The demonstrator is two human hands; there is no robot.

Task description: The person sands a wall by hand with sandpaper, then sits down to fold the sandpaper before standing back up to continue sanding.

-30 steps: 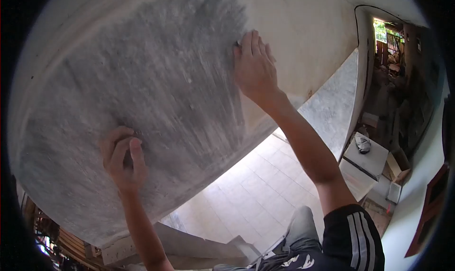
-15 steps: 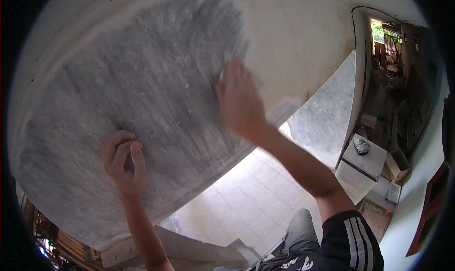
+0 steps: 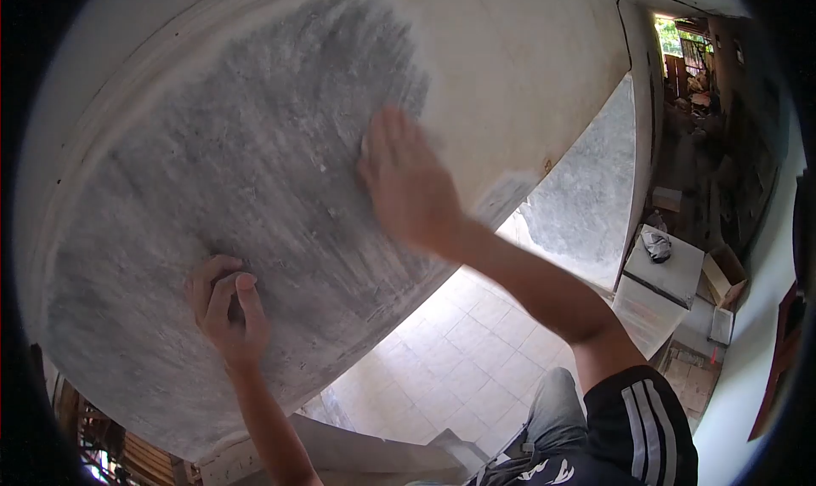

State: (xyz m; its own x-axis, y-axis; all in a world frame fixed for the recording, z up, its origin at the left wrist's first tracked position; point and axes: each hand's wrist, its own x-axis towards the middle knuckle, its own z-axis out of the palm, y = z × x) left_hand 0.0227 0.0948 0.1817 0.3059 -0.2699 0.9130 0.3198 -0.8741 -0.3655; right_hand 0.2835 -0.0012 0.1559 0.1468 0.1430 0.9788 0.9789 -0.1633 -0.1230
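A large grey-smeared wall surface [image 3: 280,154], streaked with rough marks, slants across the view. My right hand [image 3: 410,180] lies against it near the border with the paler part, its fingers close together and blurred by motion. A small pale edge shows beside those fingers; what lies under the palm is hidden. Lower left, my left hand [image 3: 228,303] rests its bent fingertips on the grey area. Its thumb stands away from the fingers, and nothing shows between them.
Below the wall's lower edge is a light tiled floor [image 3: 450,350]. To the right stand a white cabinet [image 3: 671,269] with a crumpled bag [image 3: 656,244] on top and an open cardboard box [image 3: 724,275]. A dark cable [image 3: 625,35] runs along the upper right wall.
My right hand has shifted a little left across the wall. My left hand keeps its bent pose on the surface, while the whole view has tilted slightly.
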